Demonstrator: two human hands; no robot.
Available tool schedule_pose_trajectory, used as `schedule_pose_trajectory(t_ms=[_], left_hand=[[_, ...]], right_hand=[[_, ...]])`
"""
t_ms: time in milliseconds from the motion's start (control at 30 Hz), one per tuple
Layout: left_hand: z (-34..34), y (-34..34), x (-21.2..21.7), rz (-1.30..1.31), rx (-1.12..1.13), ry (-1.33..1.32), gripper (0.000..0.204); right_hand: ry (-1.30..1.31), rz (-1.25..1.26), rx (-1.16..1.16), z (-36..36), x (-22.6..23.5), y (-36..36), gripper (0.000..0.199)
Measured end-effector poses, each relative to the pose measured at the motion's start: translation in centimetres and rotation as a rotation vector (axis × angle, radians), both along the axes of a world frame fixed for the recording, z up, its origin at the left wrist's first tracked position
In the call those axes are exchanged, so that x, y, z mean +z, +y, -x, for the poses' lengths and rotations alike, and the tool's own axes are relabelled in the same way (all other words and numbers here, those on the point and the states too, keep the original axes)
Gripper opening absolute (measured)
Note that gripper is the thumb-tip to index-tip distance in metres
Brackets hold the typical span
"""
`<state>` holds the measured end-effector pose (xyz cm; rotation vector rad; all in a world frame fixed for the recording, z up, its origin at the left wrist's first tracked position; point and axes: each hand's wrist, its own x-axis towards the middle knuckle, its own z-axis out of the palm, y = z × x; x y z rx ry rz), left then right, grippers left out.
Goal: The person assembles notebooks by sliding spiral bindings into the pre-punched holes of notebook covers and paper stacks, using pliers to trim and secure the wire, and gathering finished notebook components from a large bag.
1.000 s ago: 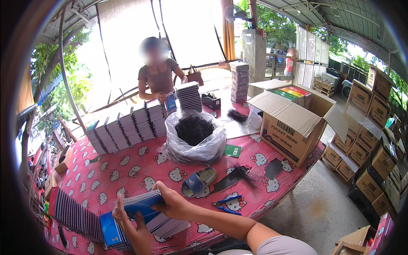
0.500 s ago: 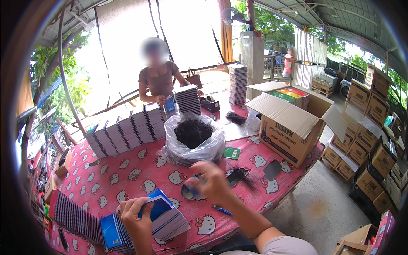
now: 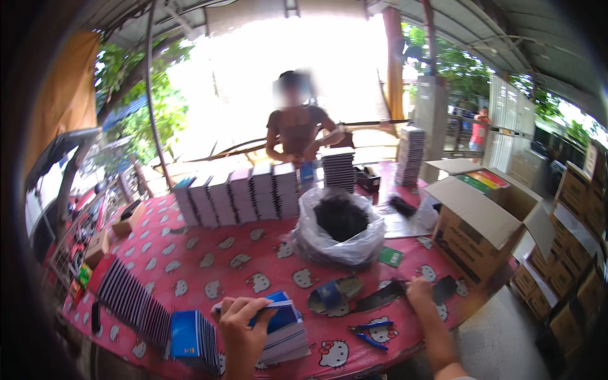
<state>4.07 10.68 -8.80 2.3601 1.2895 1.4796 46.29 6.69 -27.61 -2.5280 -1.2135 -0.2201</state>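
Observation:
My left hand is closed on the edge of a blue-covered notebook, fingers on top, at the front of the table. White page blocks are fanned out beneath it. To the right, my right hand reaches down to a dark flat strip and some black wire coils; its fingers are curled, and what they pinch is too small to make out. Between the hands lie a slipper and blue-handled pliers. More blue-covered notebooks lean left of my left hand.
A plastic bag of black coils stands mid-table. Behind it are notebook stacks and a person handling something blue. An open carton stands right; a row of bound notebooks lies left. A green card lies near the bag.
My right hand has moved right, from above the slipper to the black coils and dark strip. My left hand keeps its hold on the notebook. The whole view has swung left.

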Motion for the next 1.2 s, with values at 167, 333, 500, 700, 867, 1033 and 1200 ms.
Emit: schedule_pose_trajectory(t_ms=[167, 333, 500, 700, 867, 1033, 1200], left_hand=[[1.4, 0.1, 0.1, -0.047, -0.018, -0.015, 0.025], [0.0, 1.2, -0.7, -0.061, -0.076, -0.106, 0.023], [0.8, 1.1, -1.3, -0.092, -0.03, -0.09, 0.019], [0.6, 1.1, -1.4, -0.106, -0.01, -0.113, 0.019], [0.5, 0.9, -1.4, -0.117, 0.008, -0.132, 0.02], [0.3, 1.1, -1.9, -0.148, 0.033, -0.154, 0.021], [0.3, 0.6, -2.1, -0.067, 0.018, -0.188, 0.02]], right_hand=[[-0.165, -0.278, 0.319, 1.3, 3.0, 1.6, 0.016], [0.143, -0.502, 0.639, 11.6, 12.3, 1.6, 0.033], [0.583, -0.552, 1.1, 20.9, 17.6, 1.2, 0.028], [0.506, -0.569, 1.094, 23.1, 19.0, 2.2, 0.021], [0.978, -0.168, 1.132, 21.8, 19.9, 3.7, 0.024], [0.725, -0.14, 1.236, 22.0, 20.7, 3.8, 0.02], [0.62, -0.24, 1.276, 22.5, 20.5, 3.4, 0.027]])
